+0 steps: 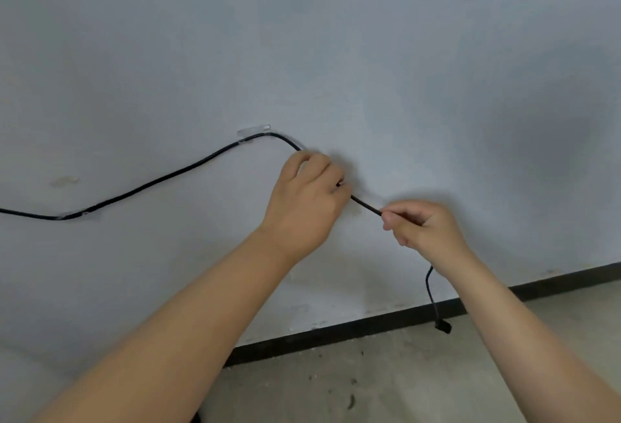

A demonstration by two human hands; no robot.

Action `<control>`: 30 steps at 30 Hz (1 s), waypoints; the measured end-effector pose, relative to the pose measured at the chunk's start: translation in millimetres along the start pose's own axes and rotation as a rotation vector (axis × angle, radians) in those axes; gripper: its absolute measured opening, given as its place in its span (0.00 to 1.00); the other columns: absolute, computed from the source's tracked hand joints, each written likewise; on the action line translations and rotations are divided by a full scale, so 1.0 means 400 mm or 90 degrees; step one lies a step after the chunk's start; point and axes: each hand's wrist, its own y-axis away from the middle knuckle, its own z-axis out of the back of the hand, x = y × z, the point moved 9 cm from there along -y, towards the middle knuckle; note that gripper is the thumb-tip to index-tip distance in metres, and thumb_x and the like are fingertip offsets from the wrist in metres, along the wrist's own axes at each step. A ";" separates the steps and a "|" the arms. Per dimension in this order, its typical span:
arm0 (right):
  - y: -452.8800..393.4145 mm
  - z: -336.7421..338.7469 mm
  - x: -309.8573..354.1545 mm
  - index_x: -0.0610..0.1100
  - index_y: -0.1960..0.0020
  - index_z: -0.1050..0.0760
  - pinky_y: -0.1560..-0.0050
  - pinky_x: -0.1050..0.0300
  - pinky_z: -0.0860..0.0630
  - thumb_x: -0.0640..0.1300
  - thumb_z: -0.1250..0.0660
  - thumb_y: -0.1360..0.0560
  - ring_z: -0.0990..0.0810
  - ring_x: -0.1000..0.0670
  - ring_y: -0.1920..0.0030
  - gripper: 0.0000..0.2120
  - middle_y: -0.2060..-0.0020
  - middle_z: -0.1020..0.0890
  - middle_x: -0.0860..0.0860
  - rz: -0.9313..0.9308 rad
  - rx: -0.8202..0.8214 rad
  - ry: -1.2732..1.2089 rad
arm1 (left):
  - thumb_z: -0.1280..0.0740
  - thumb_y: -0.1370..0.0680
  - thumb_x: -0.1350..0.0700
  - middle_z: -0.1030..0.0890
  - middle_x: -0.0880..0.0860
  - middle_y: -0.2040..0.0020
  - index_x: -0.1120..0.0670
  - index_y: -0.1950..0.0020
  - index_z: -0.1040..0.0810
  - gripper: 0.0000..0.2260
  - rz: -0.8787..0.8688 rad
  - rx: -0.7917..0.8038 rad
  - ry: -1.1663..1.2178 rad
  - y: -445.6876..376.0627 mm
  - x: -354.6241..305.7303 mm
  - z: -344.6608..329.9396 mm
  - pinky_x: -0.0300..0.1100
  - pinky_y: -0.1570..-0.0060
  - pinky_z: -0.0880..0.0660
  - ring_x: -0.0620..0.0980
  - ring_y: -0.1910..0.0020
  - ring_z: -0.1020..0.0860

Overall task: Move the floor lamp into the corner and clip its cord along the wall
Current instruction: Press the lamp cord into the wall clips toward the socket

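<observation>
Just right of the upper clear clip [253, 131] on the wall [403, 52], the left hand [307, 202] pressed the black cord [151, 182] flat, seemingly seating it at another fixing point, while the right hand [421, 227] pinched it taut beyond, the plug [443, 326] dangling below.
</observation>
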 end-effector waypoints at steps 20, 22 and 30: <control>-0.011 0.029 -0.101 0.37 0.58 0.19 0.66 0.73 0.35 0.37 0.35 0.28 0.29 0.59 0.70 0.06 0.72 0.25 0.56 0.083 -0.050 0.220 | 0.46 0.26 0.70 0.18 0.51 0.70 0.55 0.58 0.16 0.20 -0.177 0.048 -0.029 -0.020 -0.048 -0.095 0.43 0.56 0.36 0.52 0.65 0.23; -0.008 0.037 -0.107 0.36 0.59 0.20 0.66 0.73 0.35 0.37 0.34 0.28 0.28 0.54 0.70 0.06 0.71 0.23 0.51 0.100 -0.074 0.231 | 0.44 0.25 0.68 0.17 0.51 0.69 0.53 0.56 0.16 0.19 -0.190 0.014 -0.016 -0.016 -0.046 -0.094 0.44 0.55 0.37 0.50 0.60 0.31; 0.048 -0.021 -0.150 0.34 0.63 0.21 0.66 0.61 0.32 0.36 0.35 0.31 0.24 0.50 0.68 0.07 0.71 0.18 0.40 0.139 -0.249 0.207 | 0.28 0.34 0.66 0.16 0.51 0.68 0.52 0.64 0.16 0.08 -0.150 -0.093 -0.054 -0.023 -0.013 -0.067 0.45 0.56 0.39 0.50 0.58 0.32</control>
